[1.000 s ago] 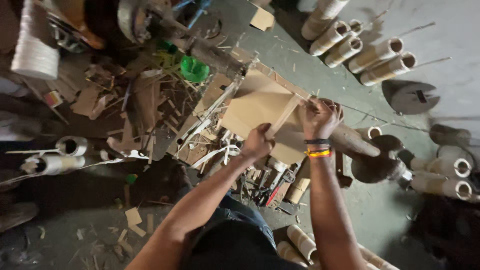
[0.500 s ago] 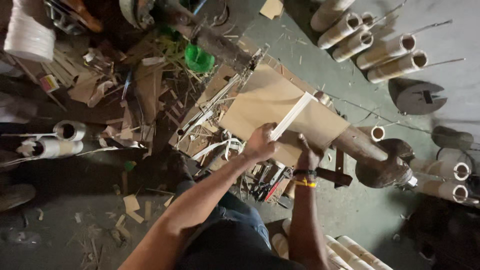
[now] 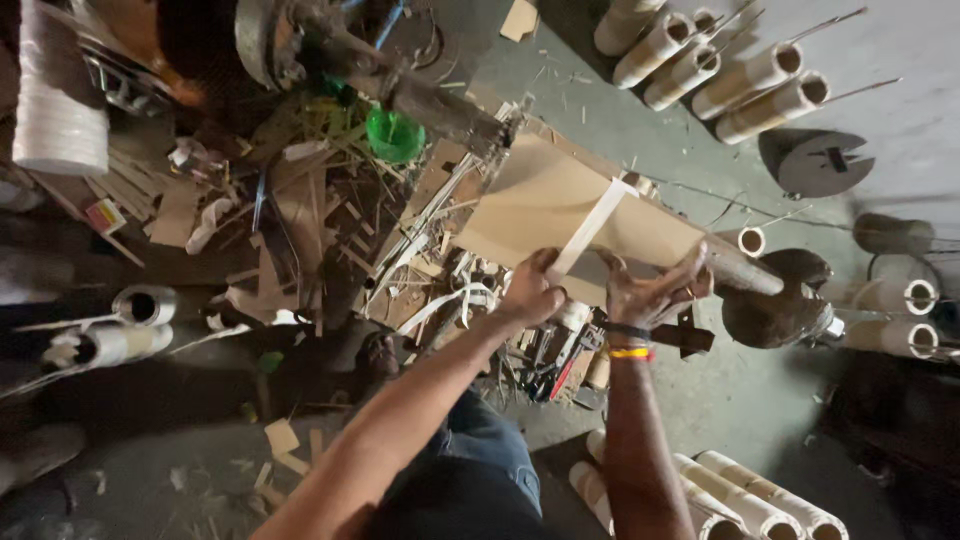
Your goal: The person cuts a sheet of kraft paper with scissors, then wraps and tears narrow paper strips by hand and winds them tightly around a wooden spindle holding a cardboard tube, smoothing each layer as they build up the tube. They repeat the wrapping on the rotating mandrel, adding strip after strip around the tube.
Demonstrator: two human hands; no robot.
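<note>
While the brown cardboard sheet (image 3: 545, 205) lay tilted across the cluttered surface (image 3: 330, 230), both hands worked at its near edge, and it looked to me as if the pale strip (image 3: 590, 228) wanted laying flat and straight before it was pressed down, with the board held from sliding. The left hand (image 3: 530, 292) was curled tight, its fingers pinching the strip's lower end where it met the board's edge. The right hand (image 3: 655, 290) sat just beside it, palm down and fingers spread over the same edge, gripping the board; 2 bands (image 3: 628, 342) ringed that wrist. Both forearms reached forward from the body, nearly parallel, elbows drawn in. A green cup (image 3: 395, 133) stood beyond the sheet among offcuts, and cardboard tubes (image 3: 745, 80) lay on the floor, well apart.
</note>
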